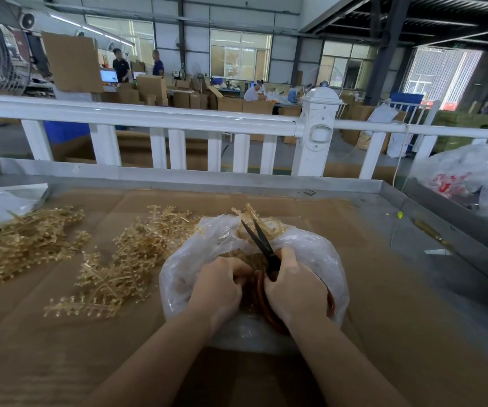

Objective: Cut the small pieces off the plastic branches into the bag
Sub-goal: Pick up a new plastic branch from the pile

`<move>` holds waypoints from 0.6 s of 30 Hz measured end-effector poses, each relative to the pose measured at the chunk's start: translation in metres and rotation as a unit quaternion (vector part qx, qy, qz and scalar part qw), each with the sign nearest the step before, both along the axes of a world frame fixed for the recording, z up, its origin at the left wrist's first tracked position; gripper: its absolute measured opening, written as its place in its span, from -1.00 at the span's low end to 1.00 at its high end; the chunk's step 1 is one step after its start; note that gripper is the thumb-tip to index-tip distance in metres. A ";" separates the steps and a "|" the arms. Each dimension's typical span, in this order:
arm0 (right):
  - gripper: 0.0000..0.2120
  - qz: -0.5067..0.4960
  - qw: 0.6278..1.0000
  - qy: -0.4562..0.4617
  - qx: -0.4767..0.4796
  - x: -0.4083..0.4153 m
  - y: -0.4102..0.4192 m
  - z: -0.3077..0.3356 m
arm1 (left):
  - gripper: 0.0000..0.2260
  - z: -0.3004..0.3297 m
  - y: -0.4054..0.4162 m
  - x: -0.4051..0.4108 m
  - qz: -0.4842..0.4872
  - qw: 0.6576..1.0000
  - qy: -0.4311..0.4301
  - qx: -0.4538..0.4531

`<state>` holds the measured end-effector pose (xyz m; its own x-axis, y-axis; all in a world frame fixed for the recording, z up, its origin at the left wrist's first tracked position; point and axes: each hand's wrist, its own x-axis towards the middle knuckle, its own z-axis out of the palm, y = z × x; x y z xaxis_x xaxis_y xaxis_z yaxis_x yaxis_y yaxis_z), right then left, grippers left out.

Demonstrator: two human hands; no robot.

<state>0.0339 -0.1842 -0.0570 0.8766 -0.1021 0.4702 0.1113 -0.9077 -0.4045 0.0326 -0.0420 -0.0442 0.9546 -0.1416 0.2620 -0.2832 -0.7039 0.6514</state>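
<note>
Scissors (262, 248) are the clearest thing here, one pair, black blades w/ reddish-brown loop handles. Long axis runs near-to-far, tips pointing away and a bit left, blades parted in a narrow V over the bag's mouth. Right hand (294, 287) has its fingers curled thru/around the handles, gripping them; most of the handle loops are hidden under both hands.

Left hand (220, 284) is just left of it, fingers curled tight on something at the bag's near edge, prob a branch stem or the bag's plastic, can't tell which bc the fingers cover it.

Bag (310, 248) is one clear plastic bag, sitting mid-desk right in front of the person, mouth open upward. Tan cut bits show inside it but they're blurry, no way to count. A few plastic branches (254, 217) stick out the far side of the bag by the blade tips.

Two loose heaps of the same tan branches on the cardboard-covered desk (383, 289): one pile (119, 259) just left of the bag, another pile (22, 242) further left, cut off by the frame edge. Individual branches too tangled to count.

White railing (160, 120) runs along the far side of the desk. Second plastic bag (457, 171) w/ red print at far right, partly out of frame.
</note>
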 end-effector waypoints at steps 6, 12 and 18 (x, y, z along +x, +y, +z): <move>-0.58 0.012 1.000 -0.011 0.004 0.010 0.004 -0.003 | -0.82 0.008 -0.005 0.006 0.051 0.998 -0.016 -0.018; -0.62 0.017 0.999 -0.027 -0.006 0.010 0.001 -0.013 | -0.69 0.001 -0.004 0.007 0.024 0.999 -0.036 -0.003; -0.62 0.027 0.999 -0.034 -0.006 0.008 0.001 -0.015 | -0.92 0.007 -0.004 0.003 0.044 0.996 -0.078 -0.022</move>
<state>0.0419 -0.1830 -0.0718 0.8465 -0.0495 0.5300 0.1874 -0.9042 -0.3838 0.0356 -0.0462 -0.0367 0.9098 -0.0444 0.4126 -0.3221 -0.7023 0.6349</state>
